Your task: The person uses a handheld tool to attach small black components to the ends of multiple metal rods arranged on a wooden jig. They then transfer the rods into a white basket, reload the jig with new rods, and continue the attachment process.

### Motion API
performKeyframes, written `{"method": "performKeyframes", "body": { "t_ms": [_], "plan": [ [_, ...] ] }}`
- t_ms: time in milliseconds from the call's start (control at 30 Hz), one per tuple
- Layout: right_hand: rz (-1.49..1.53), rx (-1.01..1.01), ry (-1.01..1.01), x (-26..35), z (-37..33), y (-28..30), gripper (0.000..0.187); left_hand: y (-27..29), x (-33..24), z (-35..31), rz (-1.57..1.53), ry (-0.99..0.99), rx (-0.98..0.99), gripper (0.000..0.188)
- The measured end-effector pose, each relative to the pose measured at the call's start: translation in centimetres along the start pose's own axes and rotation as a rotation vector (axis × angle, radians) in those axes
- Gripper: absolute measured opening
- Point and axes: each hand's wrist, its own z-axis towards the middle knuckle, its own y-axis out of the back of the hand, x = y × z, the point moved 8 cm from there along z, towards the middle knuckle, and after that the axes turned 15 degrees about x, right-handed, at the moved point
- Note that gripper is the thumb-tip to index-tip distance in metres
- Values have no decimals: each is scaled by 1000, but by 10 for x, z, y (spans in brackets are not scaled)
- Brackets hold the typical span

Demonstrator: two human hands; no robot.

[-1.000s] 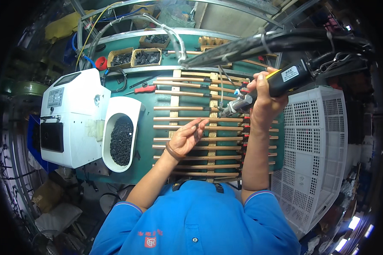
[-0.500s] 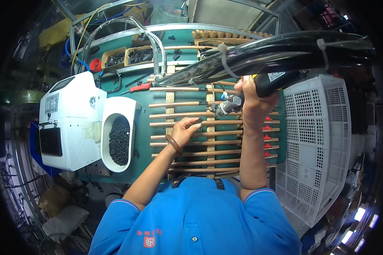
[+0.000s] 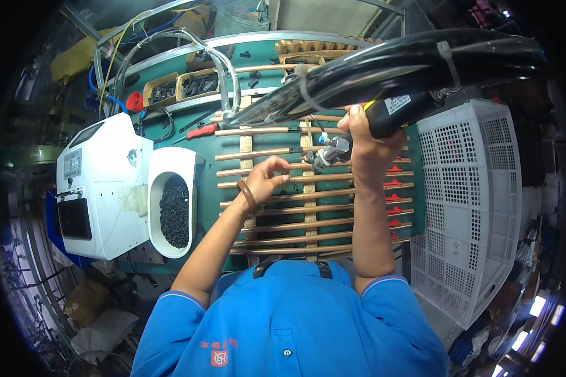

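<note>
My right hand grips a black powered screwdriver, its metal nose pointing down-left over a row of copper-coloured rods. A thick bundle of black and clear hoses passes above it and hides part of the rods. Just left of the nose, my left hand is at the rods with thumb and index finger curled in a pinch. What lies between those fingertips cannot be made out. Black clips sit on the farther rods, and red pieces are at the right ends of several.
A white machine and a white trough of small black screws stand at left. Boxes of black parts and a red-handled screwdriver lie farther back. A white perforated crate stands at right.
The black clip that showed at my left fingertips is no longer visible there. My left hand has shifted slightly left and up; my right hand and the powered screwdriver have moved slightly left.
</note>
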Motion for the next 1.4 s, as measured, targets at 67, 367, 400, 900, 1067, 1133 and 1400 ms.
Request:
{"method": "performKeyframes", "body": {
  "t_ms": [67,367,400,900,1067,1133,1400],
  "plan": [
    [7,4,3,-1,0,0,32,9,3,6,-179,-44,-38,19],
    [29,13,-20,-9,3,-4,32,12,0,35,296,3,-153,7],
    [30,16,-26,-12,2,-3,32,13,6,36,190,-26,-154,6],
    [89,-76,155,-14,-4,-7,25,1,-13,26,833,-230,-254,26],
    [-100,6,111,-16,-6,-12,29,1,-1,27,973,-52,-264,18],
    [-65,9,71,-20,-8,-14,30,-1,-5,28,999,34,-249,18],
    [-128,9,71,-24,-11,-17,29,-3,-7,30,1046,91,-228,20]
  ]
}}
